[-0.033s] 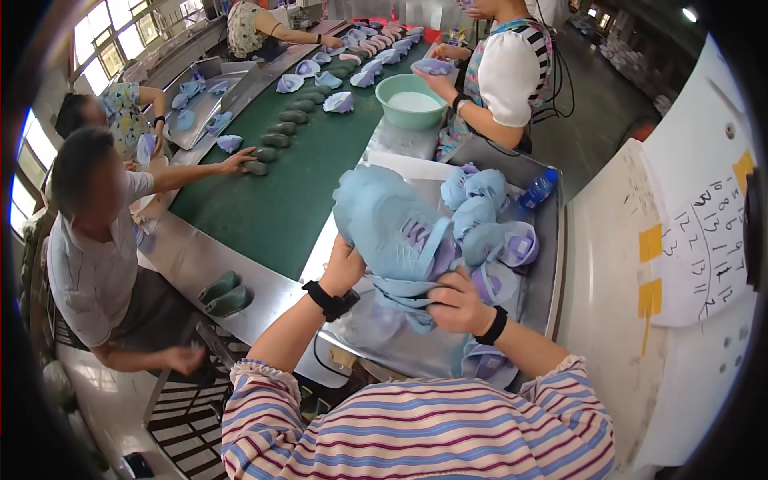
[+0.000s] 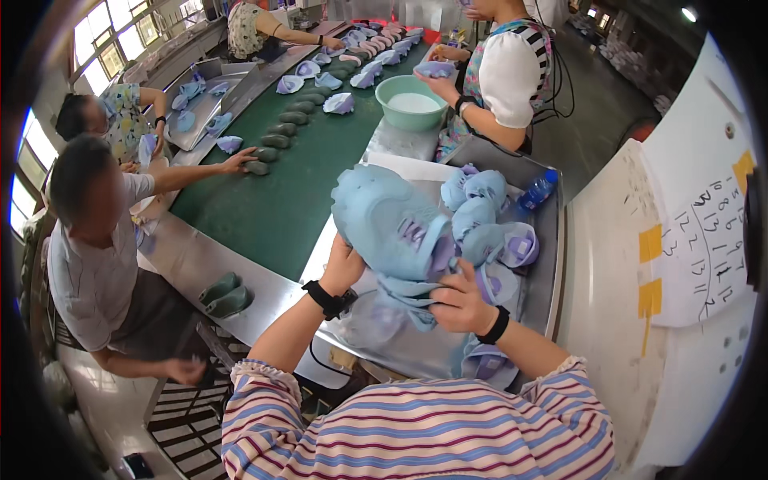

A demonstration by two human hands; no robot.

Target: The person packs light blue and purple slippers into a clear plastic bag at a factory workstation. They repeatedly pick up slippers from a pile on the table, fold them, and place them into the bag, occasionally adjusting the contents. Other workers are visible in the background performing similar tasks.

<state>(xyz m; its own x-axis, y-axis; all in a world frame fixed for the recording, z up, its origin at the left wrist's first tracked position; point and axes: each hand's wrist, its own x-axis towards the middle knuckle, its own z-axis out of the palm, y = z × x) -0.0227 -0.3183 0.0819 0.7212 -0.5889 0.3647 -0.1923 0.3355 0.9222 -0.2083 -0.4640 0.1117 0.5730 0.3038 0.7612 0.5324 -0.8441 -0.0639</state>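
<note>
In front of me I hold a small stack of light blue shoe uppers (image 2: 392, 220), with purple lacing and lining on the top one. My left hand (image 2: 344, 264) is closed on the near left side of the stack, its fingers partly hidden beneath. My right hand (image 2: 462, 300) pinches the layered edges at the near right end, by the heel openings. More blue and purple shoe uppers (image 2: 476, 216) lie heaped in the metal tray (image 2: 550, 276) just beyond and beside my right hand.
A blue bottle (image 2: 538, 190) lies at the tray's far right corner. Beyond stands a green basin (image 2: 410, 100). Dark shoe forms (image 2: 282, 128) and uppers line the green belt (image 2: 240, 200). Green shoe forms (image 2: 226, 294) rest on the left ledge. Co-workers stand left and ahead.
The top upper's heel edge, raised as a loop earlier, now sits lower against the stack. My right fingers have shifted slightly upward; my left hand stays in place.
</note>
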